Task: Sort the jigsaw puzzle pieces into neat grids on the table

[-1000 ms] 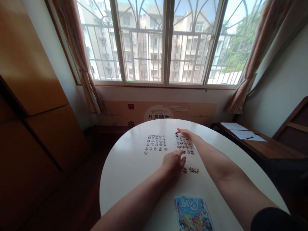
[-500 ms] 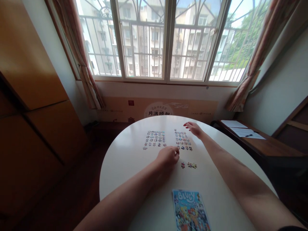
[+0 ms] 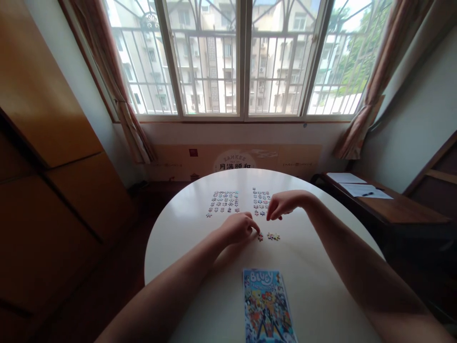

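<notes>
My left hand [image 3: 241, 227] reaches over the white table, its index fingertip touching a small cluster of joined puzzle pieces [image 3: 260, 236]. Just right of that cluster lies another joined one [image 3: 273, 236]. My right hand [image 3: 283, 205] hangs fingers-down over the right group of loose pieces [image 3: 261, 201] and covers part of it. Its fingers are bent together; whatever they hold, if anything, is too small to make out. Rows of loose pieces [image 3: 224, 202] form a second group at the left.
A colourful Bluey picture sheet [image 3: 267, 305] lies on the round white table [image 3: 178, 257] near me. At the right, a brown side table [image 3: 403, 207] bears papers [image 3: 364, 190] and a pen. Beyond the table are a printed board [image 3: 171, 157] and a barred window.
My right hand has come down and nearer, from beyond the right group to its near edge. My left hand has shifted to the small cluster with its index finger extended. The view has shifted slightly.
</notes>
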A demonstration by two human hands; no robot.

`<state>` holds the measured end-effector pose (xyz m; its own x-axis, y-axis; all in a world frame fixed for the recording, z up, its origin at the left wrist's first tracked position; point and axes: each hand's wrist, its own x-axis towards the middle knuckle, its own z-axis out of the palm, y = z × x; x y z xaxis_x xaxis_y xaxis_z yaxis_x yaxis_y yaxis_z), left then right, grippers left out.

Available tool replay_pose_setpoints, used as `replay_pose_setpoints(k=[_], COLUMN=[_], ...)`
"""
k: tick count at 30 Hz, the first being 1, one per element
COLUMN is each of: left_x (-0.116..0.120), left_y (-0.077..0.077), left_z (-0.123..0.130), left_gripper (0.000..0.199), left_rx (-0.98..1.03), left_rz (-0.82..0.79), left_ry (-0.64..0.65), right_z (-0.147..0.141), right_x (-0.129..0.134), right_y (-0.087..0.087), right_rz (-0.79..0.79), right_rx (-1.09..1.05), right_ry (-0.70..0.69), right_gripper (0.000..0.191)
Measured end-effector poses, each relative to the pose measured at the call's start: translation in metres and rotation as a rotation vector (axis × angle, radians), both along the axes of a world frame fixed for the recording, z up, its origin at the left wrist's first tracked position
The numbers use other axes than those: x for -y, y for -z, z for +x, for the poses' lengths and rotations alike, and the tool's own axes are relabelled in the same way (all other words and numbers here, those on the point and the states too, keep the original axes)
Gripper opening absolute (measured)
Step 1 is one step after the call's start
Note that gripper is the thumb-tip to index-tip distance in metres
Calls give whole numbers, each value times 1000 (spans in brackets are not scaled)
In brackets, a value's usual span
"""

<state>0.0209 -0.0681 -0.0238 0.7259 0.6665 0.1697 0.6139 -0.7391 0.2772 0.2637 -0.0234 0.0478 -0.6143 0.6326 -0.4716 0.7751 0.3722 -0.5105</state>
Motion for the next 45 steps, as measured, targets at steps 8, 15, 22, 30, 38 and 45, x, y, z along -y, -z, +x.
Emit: replay_pose_setpoints(k=[8,15,22,30,38,45], left_x=[-3,-10,-10,-14,-11,-7], left_y=[-1,-7,-5,2,3,5], left_z=[-3,-10,-11,-12,-9,-4], left_gripper=[34,28,28,26,25,26], left_rx=[9,-14,-43,-25,-16,14], left_rz=[126,88,62,69,46,56], left_ry=[-126,-153,-157,-95,-43,-10], right_z=[-42,-51,-38,-3,46,58], right_x=[19,21,10,-4,-18,-35], right_y=[7,16,23,24,31,55], right_rz=[-10,-20,93,47,109,373], right_rx=[133,111,127,182,232,248], right_ry=[-177,-232,-130,68,329,584], right_gripper=[39,41,41,40,32,19])
